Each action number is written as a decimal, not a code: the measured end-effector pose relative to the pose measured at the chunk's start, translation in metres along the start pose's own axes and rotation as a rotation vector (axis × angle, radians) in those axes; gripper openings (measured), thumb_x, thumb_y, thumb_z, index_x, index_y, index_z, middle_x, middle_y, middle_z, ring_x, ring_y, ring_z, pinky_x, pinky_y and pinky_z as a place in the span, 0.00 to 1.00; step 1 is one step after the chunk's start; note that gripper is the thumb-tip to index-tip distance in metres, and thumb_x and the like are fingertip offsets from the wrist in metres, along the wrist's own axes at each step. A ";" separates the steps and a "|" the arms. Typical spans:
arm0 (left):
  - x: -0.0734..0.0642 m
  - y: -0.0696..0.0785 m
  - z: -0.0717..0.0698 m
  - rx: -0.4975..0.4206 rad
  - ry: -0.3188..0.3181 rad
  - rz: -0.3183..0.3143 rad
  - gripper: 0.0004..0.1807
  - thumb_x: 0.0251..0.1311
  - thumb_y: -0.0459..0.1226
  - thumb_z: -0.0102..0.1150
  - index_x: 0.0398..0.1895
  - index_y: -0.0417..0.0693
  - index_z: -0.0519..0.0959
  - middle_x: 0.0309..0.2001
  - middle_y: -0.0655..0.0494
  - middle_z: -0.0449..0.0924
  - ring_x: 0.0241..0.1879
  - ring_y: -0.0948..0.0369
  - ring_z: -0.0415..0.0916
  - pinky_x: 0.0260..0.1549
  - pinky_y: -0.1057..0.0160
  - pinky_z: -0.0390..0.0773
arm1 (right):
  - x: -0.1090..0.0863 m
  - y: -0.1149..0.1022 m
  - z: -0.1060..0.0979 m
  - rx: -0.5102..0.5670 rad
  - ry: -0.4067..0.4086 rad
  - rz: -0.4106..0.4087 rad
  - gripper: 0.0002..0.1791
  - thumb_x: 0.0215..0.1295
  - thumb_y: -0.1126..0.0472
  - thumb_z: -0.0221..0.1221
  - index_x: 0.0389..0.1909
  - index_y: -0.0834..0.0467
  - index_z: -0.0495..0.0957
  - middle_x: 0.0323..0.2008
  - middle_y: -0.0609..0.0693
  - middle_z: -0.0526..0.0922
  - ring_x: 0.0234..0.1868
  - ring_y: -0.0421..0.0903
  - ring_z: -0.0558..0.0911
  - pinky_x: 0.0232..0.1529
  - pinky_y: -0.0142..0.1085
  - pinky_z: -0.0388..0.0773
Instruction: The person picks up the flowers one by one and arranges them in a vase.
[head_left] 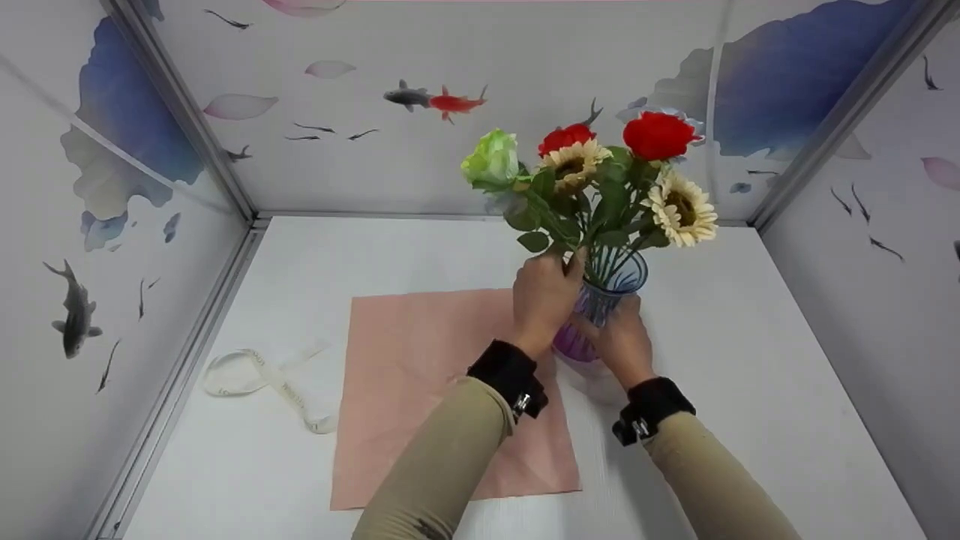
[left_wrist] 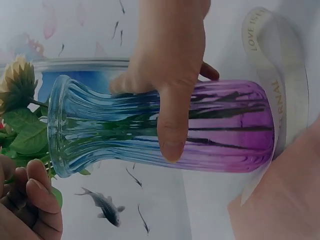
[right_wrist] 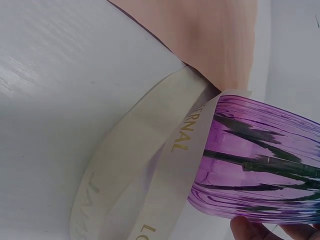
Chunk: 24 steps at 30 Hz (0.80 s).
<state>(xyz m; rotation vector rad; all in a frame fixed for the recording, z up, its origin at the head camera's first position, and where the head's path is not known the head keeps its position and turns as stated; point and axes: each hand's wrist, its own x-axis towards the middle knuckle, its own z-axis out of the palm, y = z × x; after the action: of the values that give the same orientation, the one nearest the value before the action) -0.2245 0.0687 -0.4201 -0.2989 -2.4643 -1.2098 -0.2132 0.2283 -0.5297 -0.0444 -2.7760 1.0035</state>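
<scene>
A clear ribbed vase (head_left: 577, 341), blue at the top and purple at the base, stands upright near the right edge of a pink paper sheet. My right hand (head_left: 624, 341) grips its side, thumb across the glass in the left wrist view. Flowers fill the vase: red roses (head_left: 660, 136), a pale green rose (head_left: 491, 160) and cream sunflowers (head_left: 681, 208). Their stems (left_wrist: 225, 129) show through the glass. Just above the rim, my left hand (head_left: 547, 296) pinches a flower stem with curled fingers (left_wrist: 42, 192). Only the right hand's fingertips (right_wrist: 245, 229) show in the right wrist view.
The pink paper sheet (head_left: 420, 375) lies flat on the white table (head_left: 750, 375), partly under my left forearm. Left of it lies a loosely looped cream ribbon (head_left: 281, 386) with gold lettering. Printed wall panels (head_left: 487, 45) enclose the table at the back and sides.
</scene>
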 end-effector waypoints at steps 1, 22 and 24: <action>0.000 0.000 0.000 -0.024 -0.004 -0.014 0.14 0.74 0.46 0.57 0.34 0.47 0.83 0.17 0.59 0.70 0.19 0.61 0.73 0.22 0.60 0.72 | 0.000 0.000 0.000 0.004 -0.006 0.010 0.56 0.63 0.44 0.70 0.74 0.74 0.49 0.65 0.76 0.62 0.60 0.72 0.75 0.55 0.62 0.76; 0.001 -0.006 0.019 0.075 -0.034 -0.010 0.10 0.73 0.41 0.59 0.38 0.45 0.83 0.38 0.51 0.87 0.39 0.53 0.87 0.36 0.55 0.84 | -0.003 -0.005 0.006 -0.198 0.086 -0.001 0.52 0.65 0.43 0.67 0.65 0.82 0.55 0.49 0.76 0.73 0.42 0.74 0.82 0.42 0.66 0.77; 0.002 -0.006 0.019 0.029 -0.039 -0.026 0.09 0.73 0.40 0.59 0.42 0.43 0.83 0.38 0.51 0.87 0.38 0.55 0.87 0.36 0.57 0.84 | -0.003 -0.006 0.007 -0.199 0.100 -0.001 0.52 0.65 0.42 0.67 0.65 0.82 0.56 0.51 0.76 0.72 0.43 0.74 0.82 0.44 0.66 0.75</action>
<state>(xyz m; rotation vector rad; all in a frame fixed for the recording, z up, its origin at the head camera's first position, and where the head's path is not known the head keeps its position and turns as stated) -0.2328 0.0803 -0.4345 -0.2858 -2.5244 -1.1879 -0.2112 0.2193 -0.5316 -0.1172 -2.7722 0.7008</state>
